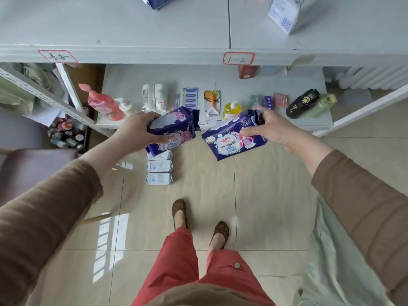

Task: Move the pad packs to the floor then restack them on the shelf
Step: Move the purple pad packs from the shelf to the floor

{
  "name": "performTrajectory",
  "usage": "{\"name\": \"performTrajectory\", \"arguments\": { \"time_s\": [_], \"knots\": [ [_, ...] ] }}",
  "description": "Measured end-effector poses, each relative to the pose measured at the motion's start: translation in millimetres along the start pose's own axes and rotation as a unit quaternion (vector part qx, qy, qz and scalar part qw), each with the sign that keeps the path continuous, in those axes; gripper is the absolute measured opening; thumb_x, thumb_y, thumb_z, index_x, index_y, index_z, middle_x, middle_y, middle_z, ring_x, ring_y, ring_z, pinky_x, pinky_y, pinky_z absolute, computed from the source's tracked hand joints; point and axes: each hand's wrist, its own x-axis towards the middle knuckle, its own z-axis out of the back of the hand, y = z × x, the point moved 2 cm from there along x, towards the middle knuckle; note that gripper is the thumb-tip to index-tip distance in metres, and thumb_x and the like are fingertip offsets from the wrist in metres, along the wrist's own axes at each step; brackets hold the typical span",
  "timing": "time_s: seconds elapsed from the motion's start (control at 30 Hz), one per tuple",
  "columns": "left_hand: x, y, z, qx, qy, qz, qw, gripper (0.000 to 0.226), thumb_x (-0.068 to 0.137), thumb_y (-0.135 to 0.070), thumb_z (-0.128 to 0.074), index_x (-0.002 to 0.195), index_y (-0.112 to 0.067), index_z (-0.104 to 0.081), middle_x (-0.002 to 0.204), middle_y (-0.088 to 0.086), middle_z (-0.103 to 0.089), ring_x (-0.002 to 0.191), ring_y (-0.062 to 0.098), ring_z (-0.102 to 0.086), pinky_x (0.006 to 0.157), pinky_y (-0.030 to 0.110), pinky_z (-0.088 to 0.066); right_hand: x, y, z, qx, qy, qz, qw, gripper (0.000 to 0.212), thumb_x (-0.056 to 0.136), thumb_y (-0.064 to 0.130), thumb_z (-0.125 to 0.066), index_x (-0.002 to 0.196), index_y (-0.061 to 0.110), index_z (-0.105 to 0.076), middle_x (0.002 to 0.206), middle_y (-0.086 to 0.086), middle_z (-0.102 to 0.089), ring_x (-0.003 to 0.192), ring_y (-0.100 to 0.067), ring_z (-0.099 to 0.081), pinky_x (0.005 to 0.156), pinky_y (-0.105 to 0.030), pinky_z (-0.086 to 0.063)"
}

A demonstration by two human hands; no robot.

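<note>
Got a purple pad pack (171,131) gripped in my left hand (134,134) and another purple pack (231,138) in my right hand (273,129), both held over the white packs (159,166) lined up on the floor (254,195).

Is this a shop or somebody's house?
Probably a small shop or its stockroom. Grey metal shelves carry handwritten labels. The low shelf holds toiletries in a row, such as a pink bottle. Each hand holds a purple pad pack, and white packs lie on the floor.

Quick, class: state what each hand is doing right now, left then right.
Left hand: grips a purple pad pack.
Right hand: grips another purple pad pack.
</note>
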Motion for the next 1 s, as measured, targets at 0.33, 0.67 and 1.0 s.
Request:
{"name": "performTrajectory", "arguments": {
  "time_s": [0.33, 0.67, 1.0],
  "knots": [
    [44, 114, -76, 0.057, 0.105, -0.019, 0.993, 0.057, 0.071, -0.023, -0.075, 0.125, -0.025, -0.058, 0.108, 0.002, -0.062, 0.092, 0.023, -0.059, 0.079, 0.039, -0.053, 45, -77, -129, -0.151, -0.042, -0.075, 0.985, 0.053, 0.064, 0.032, -0.083, 0.107, 0.029, -0.051, 0.1, 0.012, -0.063, 0.09, -0.016, -0.064, 0.075, -0.029, -0.049],
    [151, 235, -211, 0.1, 0.117, -0.039, 0.987, 0.046, 0.081, -0.031, -0.072, 0.123, -0.017, -0.06, 0.11, 0.011, -0.057, 0.096, 0.031, -0.057, 0.084, 0.041, -0.052, 167, -208, -245, -0.239, -0.042, -0.098, 0.965, 0.052, 0.071, 0.021, -0.078, 0.114, 0.018, -0.05, 0.107, -0.006, -0.058, 0.1, -0.025, -0.047, 0.079, -0.036, -0.044],
    [284, 305, -381, 0.036, 0.064, -0.044, 0.996, 0.05, 0.079, -0.024, -0.074, 0.127, -0.019, -0.061, 0.111, 0.012, -0.054, 0.103, 0.032, -0.054, 0.079, 0.032, -0.044, 306, -368, -288, -0.248, -0.071, -0.034, 0.966, 0.05, 0.077, 0.011, -0.068, 0.123, 0.021, -0.053, 0.112, 0.001, -0.049, 0.104, -0.026, -0.044, 0.075, -0.028, -0.031]
  ]
}}
